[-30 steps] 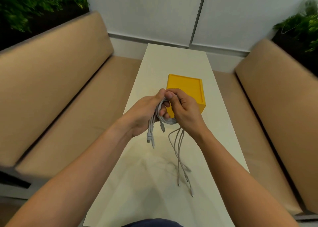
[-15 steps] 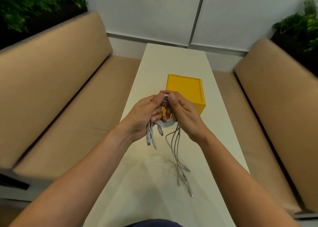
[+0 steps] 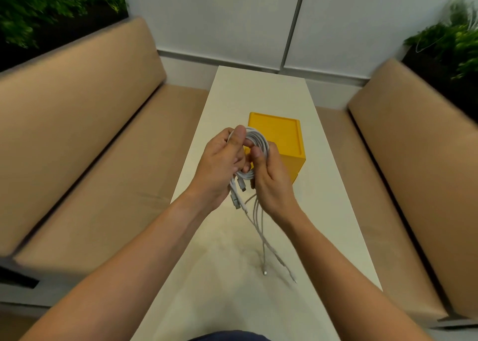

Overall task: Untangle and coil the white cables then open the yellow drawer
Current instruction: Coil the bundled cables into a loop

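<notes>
By our reckoning we were a good way through the first half of the job. Most of the thin white charging cables (image 3: 256,139) sat gathered in a round, several-turn coil held up between our hands, above the long, pale cream tabletop (image 3: 258,90). The coiling was not finished, though: a bunch of loose white tails (image 3: 261,228) hung from the bottom of the coil, their plug ends touching or nearly touching the table near us, and a few short connector ends (image 3: 237,198) dangled beside our left wrist. Whether the strands were fully free of one another we could not tell. The small yellow plastic box-shaped drawer unit (image 3: 283,134) stood on the table just behind the coil, partly hidden by our right fingers. We saw nothing pulled out of it, so we judged the drawer step not yet begun. Our left hand (image 3: 219,165) gripped the left side of the coil, thumb laid over the top turns and fingers curled in behind. Our right hand (image 3: 273,183) was wrapped round the right side, thumb pressed on the inner edge of the loop and fingers curled behind the strands. Both forearms reached in from the near edge and met over the middle of the table.
</notes>
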Demonstrator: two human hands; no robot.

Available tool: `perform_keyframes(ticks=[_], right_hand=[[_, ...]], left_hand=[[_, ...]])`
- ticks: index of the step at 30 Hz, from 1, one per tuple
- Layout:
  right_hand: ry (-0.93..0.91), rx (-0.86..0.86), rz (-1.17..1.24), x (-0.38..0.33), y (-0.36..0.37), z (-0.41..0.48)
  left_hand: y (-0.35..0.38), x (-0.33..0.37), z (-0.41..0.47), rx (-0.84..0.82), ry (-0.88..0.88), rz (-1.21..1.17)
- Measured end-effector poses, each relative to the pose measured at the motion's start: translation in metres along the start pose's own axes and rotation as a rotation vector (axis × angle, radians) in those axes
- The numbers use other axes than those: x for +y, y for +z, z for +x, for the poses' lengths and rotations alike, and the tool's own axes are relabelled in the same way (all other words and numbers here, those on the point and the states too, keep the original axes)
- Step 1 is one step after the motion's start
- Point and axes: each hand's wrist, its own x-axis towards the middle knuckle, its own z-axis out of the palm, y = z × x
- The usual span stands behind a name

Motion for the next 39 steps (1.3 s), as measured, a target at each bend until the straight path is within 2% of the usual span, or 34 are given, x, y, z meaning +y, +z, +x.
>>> perform_keyframes(ticks=[2,8,13,18,22,28,31,35,39], right_hand=[[0.027,0.091,-0.098,-0.005,0.006,0.0],[0.025,0.035,-0.595,-0.011,-0.002,0.003],[0.045,0.052,-0.658,-0.01,-0.002,0.006],[0.055,0.003,-0.837,0.0,-0.007,0.007],[-0.005,-0.03,-0.771,0.0,-0.011,0.006],[-0.013,-0.026,-0.773,0.01,-0.013,0.004],[-0.04,0.003,-0.717,0.011,-0.012,0.004],[-0.02,0.106,-0.371,0.016,-0.006,0.001],[0.105,-0.072,-0.055,0.016,-0.003,-0.003]], left_hand=[[0.002,-0.002,0.001,0.011,0.006,-0.021],[-0.004,-0.01,-0.001,0.048,-0.068,0.001],[-0.004,-0.016,0.001,0.084,-0.147,0.05],[-0.009,-0.017,0.002,-0.009,-0.277,0.102],[-0.007,-0.019,0.006,0.01,-0.26,0.07],[-0.002,-0.017,0.006,-0.034,-0.425,-0.02],[0.0,-0.02,0.004,-0.028,-0.429,-0.066],[-0.001,-0.022,0.006,0.02,-0.354,-0.071],[-0.01,-0.026,0.007,0.075,-0.329,-0.069]])
